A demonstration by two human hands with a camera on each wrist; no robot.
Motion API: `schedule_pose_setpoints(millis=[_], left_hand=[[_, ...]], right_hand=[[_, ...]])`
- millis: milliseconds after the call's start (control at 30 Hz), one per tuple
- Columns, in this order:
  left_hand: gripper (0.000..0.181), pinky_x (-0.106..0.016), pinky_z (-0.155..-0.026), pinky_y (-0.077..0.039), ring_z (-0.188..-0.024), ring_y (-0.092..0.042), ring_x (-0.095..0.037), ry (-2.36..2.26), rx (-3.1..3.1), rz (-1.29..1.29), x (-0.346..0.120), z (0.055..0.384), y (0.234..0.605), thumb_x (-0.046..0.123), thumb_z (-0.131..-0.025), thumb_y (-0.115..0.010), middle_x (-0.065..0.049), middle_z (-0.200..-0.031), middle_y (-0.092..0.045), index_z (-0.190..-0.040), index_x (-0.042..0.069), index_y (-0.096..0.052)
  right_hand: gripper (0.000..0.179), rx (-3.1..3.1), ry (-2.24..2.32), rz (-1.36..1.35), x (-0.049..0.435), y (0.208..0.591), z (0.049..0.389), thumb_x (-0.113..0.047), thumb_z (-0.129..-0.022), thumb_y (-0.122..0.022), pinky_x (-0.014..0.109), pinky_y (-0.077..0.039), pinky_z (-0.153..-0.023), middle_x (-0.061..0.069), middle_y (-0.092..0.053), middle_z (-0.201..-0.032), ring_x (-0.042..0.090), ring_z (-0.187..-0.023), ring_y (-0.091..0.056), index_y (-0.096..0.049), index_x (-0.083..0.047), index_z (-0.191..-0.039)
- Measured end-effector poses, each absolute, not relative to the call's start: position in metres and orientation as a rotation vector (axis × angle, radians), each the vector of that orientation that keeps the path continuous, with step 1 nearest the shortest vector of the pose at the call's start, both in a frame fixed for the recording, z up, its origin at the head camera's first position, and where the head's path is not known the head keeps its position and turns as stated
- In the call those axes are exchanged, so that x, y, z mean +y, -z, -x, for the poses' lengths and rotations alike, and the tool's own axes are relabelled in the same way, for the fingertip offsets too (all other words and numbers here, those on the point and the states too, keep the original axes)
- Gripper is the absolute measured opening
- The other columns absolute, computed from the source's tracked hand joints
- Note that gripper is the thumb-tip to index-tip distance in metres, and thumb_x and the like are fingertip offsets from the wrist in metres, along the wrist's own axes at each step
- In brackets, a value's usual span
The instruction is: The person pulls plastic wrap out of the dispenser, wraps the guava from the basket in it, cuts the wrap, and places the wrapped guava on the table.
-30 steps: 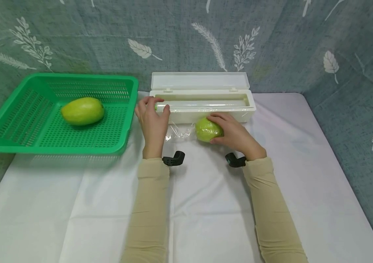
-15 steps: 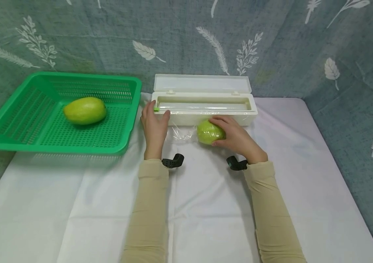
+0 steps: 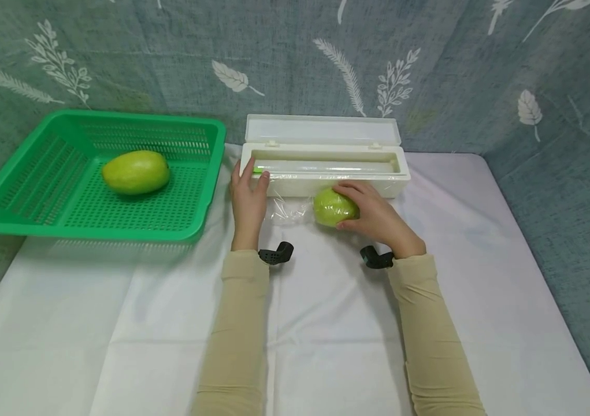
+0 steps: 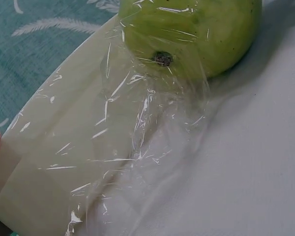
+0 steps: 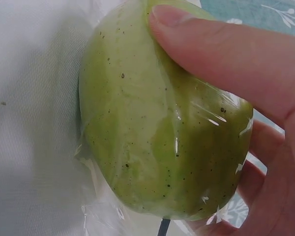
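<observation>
Holds a film-covered green fruit [image 3: 329, 208] in the right grip [image 3: 373, 216], resting the loosely spread left grip [image 3: 249, 205] on the white box [image 3: 321, 148] just ahead.

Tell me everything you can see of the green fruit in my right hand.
The green fruit is rounded, with smooth-looking skin, small dark specks and a dark, rough stem scar at one end. Clear, creased plastic film lies over it. It appears to rest on the white cloth in front of the white box, and the right hand grips it. Whether it touches the box is unclear.
</observation>
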State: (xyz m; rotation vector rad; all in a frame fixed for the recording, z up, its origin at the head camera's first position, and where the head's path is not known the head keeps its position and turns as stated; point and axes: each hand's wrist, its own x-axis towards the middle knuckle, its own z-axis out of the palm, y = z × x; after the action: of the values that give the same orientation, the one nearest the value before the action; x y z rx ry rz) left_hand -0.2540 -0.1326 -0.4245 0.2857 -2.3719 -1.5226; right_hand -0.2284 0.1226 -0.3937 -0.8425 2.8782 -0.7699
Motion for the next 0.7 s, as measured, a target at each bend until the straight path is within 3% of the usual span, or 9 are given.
schedule_pose_setpoints(millis=[433, 567, 700], left_hand=[[0.043, -0.044, -0.104, -0.013, -0.133, 0.000, -0.022, 1.604, -2.430, -0.220, -0.134, 0.255, 0.422, 0.029, -0.091, -0.048, -0.004, -0.148, -0.004, -0.134, 0.031, -0.040], [0.042, -0.041, -0.104, -0.014, -0.132, -0.001, -0.020, 1.624, -2.379, -0.260, -0.131, 0.255, 0.424, 0.026, -0.091, -0.048, -0.003, -0.148, -0.005, -0.132, 0.030, -0.043], [0.041, -0.035, -0.103, -0.018, -0.131, -0.009, -0.017, 1.554, -2.286, -0.320, -0.124, 0.254, 0.427, 0.022, -0.089, -0.050, -0.004, -0.146, -0.015, -0.131, 0.023, -0.047]], right_hand=[[0.078, 2.887, 0.771, 0.838, 0.124, 0.394, 0.229, -0.032, -0.068, -0.077, 0.036, -0.026, -0.100, 0.002, -0.035, -0.136, 0.021, -0.125, -0.027, -0.040, -0.015, -0.134], [0.078, 2.877, 0.779, 0.831, 0.122, 0.394, 0.229, -0.031, -0.068, -0.077, 0.037, -0.025, -0.100, 0.002, -0.035, -0.136, 0.022, -0.126, -0.026, -0.040, -0.015, -0.134], [0.078, 2.875, 0.794, 0.826, 0.121, 0.395, 0.229, -0.030, -0.067, -0.077, 0.036, -0.025, -0.101, 0.002, -0.034, -0.136, 0.022, -0.126, -0.026, -0.040, -0.014, -0.134]])
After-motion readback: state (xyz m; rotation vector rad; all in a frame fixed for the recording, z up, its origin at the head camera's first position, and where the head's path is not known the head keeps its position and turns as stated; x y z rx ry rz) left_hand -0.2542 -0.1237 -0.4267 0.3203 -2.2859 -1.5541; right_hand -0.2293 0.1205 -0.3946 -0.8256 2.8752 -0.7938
